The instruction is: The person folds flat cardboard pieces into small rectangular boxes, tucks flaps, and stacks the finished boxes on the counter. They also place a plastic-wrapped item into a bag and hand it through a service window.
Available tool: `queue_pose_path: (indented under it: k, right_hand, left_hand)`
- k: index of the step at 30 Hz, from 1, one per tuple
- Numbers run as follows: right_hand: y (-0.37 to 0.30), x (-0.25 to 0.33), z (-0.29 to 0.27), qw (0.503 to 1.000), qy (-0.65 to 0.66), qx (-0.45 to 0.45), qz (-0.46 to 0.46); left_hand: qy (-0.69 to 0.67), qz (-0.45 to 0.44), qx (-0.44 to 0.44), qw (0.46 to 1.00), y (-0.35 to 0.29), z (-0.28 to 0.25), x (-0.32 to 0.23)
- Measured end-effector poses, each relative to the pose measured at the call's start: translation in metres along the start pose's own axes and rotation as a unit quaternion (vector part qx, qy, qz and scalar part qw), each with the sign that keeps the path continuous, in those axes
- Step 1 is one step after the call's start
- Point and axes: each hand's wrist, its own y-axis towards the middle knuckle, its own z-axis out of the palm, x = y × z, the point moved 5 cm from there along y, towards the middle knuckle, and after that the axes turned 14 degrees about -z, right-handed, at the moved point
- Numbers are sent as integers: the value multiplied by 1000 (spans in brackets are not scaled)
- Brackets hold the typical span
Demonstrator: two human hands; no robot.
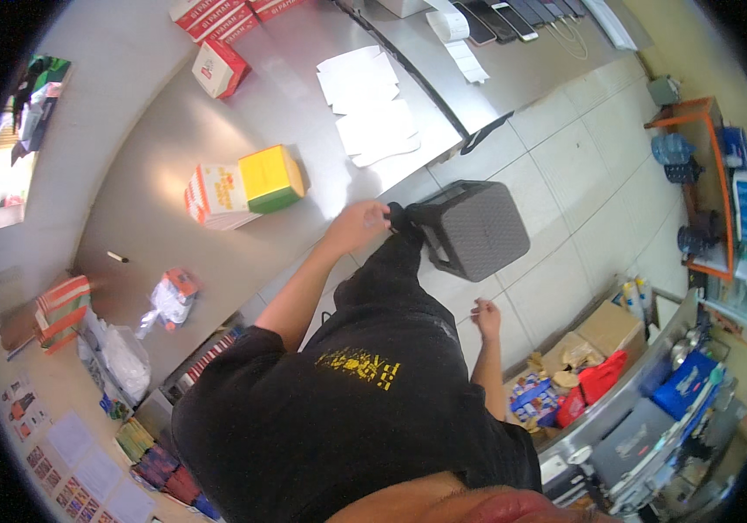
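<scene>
Head view showed one smooth steel counter (277, 118); beside it, one square-topped, textured grey stool (482, 228); on it, white flat card (358, 78), one sheet or two unclear, and one yellow-green box (270, 179); left hand (358, 227) near the counter's edge and right hand (486, 320) farther off hung apart, half-curled; their grip I could not tell.

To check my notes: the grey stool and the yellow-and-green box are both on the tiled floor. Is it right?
No: the head view shows the yellow-and-green box on the metal counter. The grey stool does stand on the floor.
</scene>
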Motion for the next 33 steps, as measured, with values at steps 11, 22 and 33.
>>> queue_pose_path:
  k: [11,22,33]
  right_hand:
    - [105,53,-159,987,-14,-123,99]
    - [366,265,-111,970,-128,177,-105]
    - [490,350,21,718,-378,464,-356]
  left_hand:
    - [224,-6,-184,957,152,-67,-59]
    - [128,35,-229,964,147,-43,-54]
    - [53,-93,-253,961,164,-35,-85]
